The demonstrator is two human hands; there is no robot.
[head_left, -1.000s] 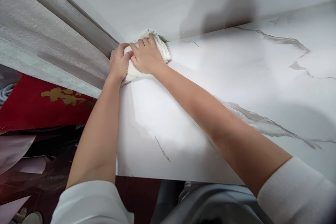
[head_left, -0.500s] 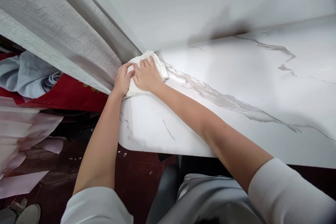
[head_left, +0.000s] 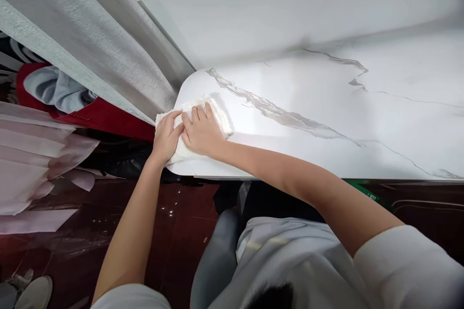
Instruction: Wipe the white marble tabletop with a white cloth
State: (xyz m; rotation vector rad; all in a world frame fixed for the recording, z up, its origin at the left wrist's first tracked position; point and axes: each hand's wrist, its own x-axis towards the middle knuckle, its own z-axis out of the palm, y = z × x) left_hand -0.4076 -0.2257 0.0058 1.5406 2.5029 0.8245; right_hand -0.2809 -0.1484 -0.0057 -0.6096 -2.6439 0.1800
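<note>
A thick white towel, fluffy at its border, lies folded on the left end of a white marble-patterned tabletop. My left hand is closed over the towel's left part, its thumb pointing toward the other hand. Beside it, my right hand presses on the towel's middle with its fingers spread and lying flat. The two hands almost touch at the thumbs. Parts of the towel are hidden beneath both palms.
A grey curtain hangs along the table's left end, close to my left hand. Behind the tabletop rises a pale panel. A red bag with grey-blue cloth stands at left, above sheer pink fabric.
Both hands have drawn the towel from the back left corner toward the table's near edge. The rounded back corner now shows bare. The camera view has shifted too.
</note>
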